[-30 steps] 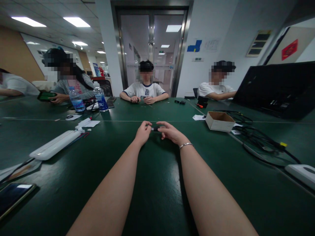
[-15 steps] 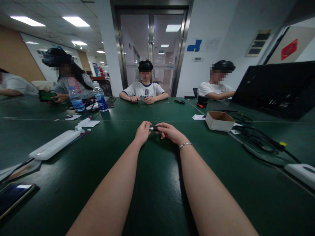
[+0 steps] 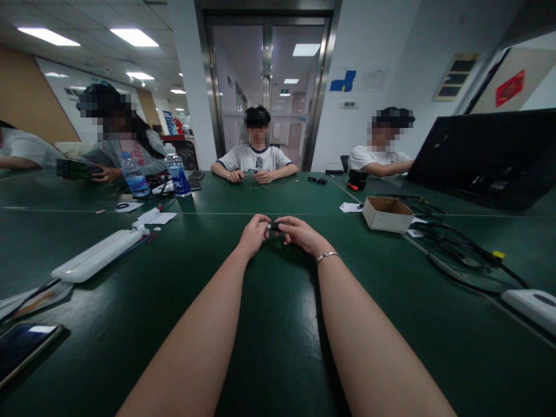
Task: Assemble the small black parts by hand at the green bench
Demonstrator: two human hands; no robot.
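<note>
Both my arms stretch out over the dark green table. My left hand and my right hand meet at the table's middle, fingers curled. Between their fingertips is a small dark object, pinched from both sides; it is too small to name. A thin bracelet circles my right wrist.
An open cardboard box and tangled black cables lie to the right, with a black monitor behind. A white flat case and a phone lie to the left. Two water bottles stand far left. Three people sit across the table.
My hands have barely shifted; the fingers keep working the small dark object between them. The person at far left has lowered a hand-held device.
</note>
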